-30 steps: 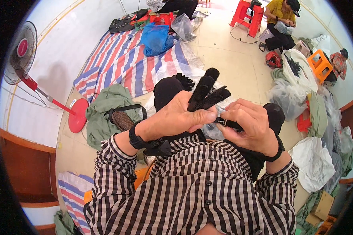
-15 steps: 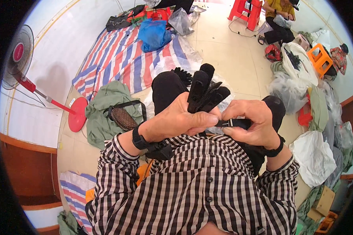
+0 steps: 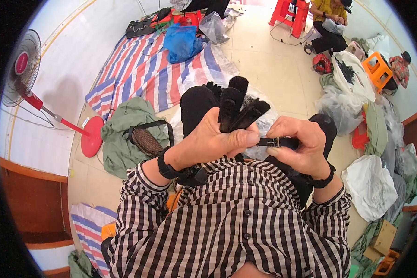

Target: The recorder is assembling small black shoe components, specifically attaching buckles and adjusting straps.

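My left hand (image 3: 211, 141) is closed around a bundle of black fuzzy straps (image 3: 236, 104), whose looped ends stick up above the fingers. From under its thumb a short length of black strap (image 3: 265, 142) runs across to my right hand (image 3: 303, 141). A small metal buckle (image 3: 276, 142) sits on that strap, pinched between my right thumb and forefinger. Behind the buckle the strap bends back into the right palm, partly hidden by the fingers. Both hands are above my lap, between my black-trousered knees.
Clear plastic and more black straps (image 3: 213, 89) lie beyond my knees. A fan with a red base (image 3: 93, 136) stands left, beside a green cloth (image 3: 120, 148) with a brown woven item. Plastic bags (image 3: 338, 111) and white sacks fill the right. Two people sit at the far right.
My hands have drawn slightly apart, and more strap shows between them. The buckle has shifted a little to the right, and the bundle has tilted slightly left.
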### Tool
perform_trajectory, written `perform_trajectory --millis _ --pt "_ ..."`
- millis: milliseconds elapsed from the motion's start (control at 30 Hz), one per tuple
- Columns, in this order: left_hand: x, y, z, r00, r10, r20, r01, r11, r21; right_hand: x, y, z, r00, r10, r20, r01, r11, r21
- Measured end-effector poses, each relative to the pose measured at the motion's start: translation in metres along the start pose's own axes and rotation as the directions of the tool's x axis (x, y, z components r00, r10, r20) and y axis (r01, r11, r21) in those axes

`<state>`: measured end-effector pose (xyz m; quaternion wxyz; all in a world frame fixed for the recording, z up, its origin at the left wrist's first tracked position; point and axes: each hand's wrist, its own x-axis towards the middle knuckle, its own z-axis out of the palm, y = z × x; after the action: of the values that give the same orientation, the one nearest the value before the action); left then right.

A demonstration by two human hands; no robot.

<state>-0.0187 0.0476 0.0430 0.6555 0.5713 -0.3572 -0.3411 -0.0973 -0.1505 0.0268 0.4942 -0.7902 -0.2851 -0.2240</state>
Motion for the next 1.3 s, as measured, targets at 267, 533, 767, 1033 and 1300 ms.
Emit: perform_trajectory --millis 267,533,767,1033,1300 --pt "0.0 0.0 -0.001 0.999 0.037 0.017 -0.037 0.999 0.006 0.003 -0.004 -0.003 1.0 -0.012 -0.002 0.012 0.999 -0.036" --pt "0.002 0.001 -0.003 0.999 0.009 0.049 -0.013 0.997 0.08 0.009 -0.01 -0.006 0.996 -0.024 0.088 0.039 0.983 -0.181" --pt "0.007 0.003 -0.006 0.994 -0.09 0.064 0.073 0.97 0.23 0.008 -0.011 -0.001 0.99 -0.032 0.134 0.067 0.962 -0.265" --pt "0.006 0.004 -0.005 0.991 -0.111 0.069 0.086 0.952 0.294 0.005 -0.013 -0.001 0.984 -0.034 0.174 0.09 0.942 -0.325" --pt "0.009 -0.002 -0.002 0.981 -0.192 -0.018 0.192 0.966 0.174 0.004 -0.005 0.003 0.978 -0.093 0.186 0.158 0.914 -0.374"
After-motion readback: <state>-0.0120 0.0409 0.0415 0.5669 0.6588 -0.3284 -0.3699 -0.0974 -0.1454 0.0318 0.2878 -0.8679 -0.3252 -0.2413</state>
